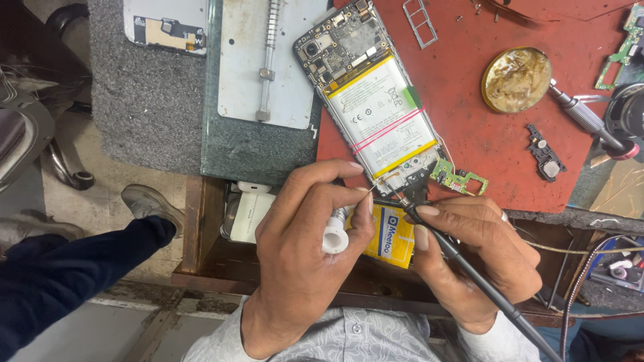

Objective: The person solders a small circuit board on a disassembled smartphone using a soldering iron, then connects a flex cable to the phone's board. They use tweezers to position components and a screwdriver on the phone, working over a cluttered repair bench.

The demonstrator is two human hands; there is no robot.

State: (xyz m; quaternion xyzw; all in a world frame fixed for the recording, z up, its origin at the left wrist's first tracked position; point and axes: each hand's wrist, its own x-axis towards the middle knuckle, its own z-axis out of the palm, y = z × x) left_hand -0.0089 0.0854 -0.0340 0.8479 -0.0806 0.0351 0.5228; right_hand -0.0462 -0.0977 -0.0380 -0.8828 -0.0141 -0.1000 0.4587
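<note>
The person's left hand [302, 248] is curled around a small white plastic spool of solder [335, 236], its fingers narrowed to pinch the thin silver wire end [369, 191] that points at the bottom edge of the opened phone. The right hand [479, 251] grips a slim black soldering iron [463, 258] like a pen, fingers closed tight on the shaft, the tip [404, 201] meeting the wire just beside the phone's lower connector area. The opened black smartphone with its white battery bound by pink rubber bands [376, 107] lies tilted on a red work mat [469, 134], its bottom end overhanging toward the hands. A small green circuit board [459, 177] sits touching the phone's lower right corner. Farther right on the mat rests a round brass tin of flux [516, 79] (its contents look yellowish and crusted). A yellow and blue packet [391, 236] lies below the hands, partly hidden
</note>
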